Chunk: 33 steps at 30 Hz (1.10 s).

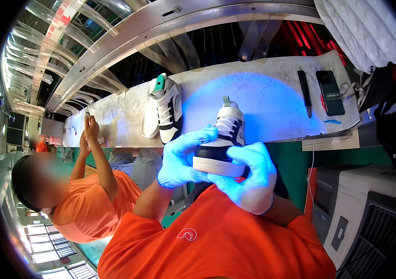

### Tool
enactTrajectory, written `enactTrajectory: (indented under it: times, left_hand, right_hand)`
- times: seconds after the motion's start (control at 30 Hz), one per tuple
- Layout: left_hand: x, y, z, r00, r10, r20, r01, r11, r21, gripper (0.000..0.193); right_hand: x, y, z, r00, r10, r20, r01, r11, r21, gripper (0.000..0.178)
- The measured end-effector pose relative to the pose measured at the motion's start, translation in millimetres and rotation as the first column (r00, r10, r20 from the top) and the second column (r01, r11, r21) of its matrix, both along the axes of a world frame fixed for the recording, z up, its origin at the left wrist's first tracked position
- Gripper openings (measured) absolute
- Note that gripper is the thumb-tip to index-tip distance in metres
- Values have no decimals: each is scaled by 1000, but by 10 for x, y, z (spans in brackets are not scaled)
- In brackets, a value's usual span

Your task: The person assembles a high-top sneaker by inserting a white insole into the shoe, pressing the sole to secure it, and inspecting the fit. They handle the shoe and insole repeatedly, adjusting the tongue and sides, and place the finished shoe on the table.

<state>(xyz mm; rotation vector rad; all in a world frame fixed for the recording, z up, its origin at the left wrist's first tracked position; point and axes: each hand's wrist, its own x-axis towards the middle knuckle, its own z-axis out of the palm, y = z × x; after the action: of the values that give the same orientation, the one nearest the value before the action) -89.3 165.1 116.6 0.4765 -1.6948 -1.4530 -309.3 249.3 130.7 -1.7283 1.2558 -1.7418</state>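
Note:
Both my hands are in white knitted gloves that glow blue under the light. Between them a white and black sneaker (215, 152) is tilted up, toe toward me, with its thick pale sole facing my body. My left hand (184, 158) is closed on the shoe's left side, fingers along the black toe area. My right hand (251, 176) grips the right side and the sole's edge. White laces and a raised tongue loop show at the shoe's far end. Left of it, a similar sneaker (166, 109) stands on the bench beside a long pale sole-shaped piece (148, 114).
The long pale workbench (272, 69) has a blue-lit patch. At its right lie a black slim tool (305, 93) and a dark phone (330, 93). To my left, a co-worker in orange (100, 200) holds something at the bench. A grey machine (369, 209) stands at right.

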Motion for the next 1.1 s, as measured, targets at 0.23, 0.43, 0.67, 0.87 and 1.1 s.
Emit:
enactTrajectory:
  times: [0.23,0.43,0.67,0.87,1.1]
  left_hand:
    - [169,97,125,986,41,164,-76,974,212,96]
    - [31,250,163,974,162,-161,-40,817,575,102]
    - [-101,222,136,972,137,-190,-13,841,541,88]
    - [-29,178,53,981,178,-70,-114,837,535,80]
    - [5,130,5,991,133,-33,-112,925,362,74]
  right_hand:
    - [89,-101,10,999,-25,-22,24,999,-28,75]
    - [246,-97,38,998,-21,-62,21,1000,-14,75]
    - [209,-172,1,996,-64,-54,62,998,-34,84]
    - [146,-178,9,999,-30,-36,29,999,-27,83]
    - [107,-178,-32,999,-46,-22,45,998,-36,78]
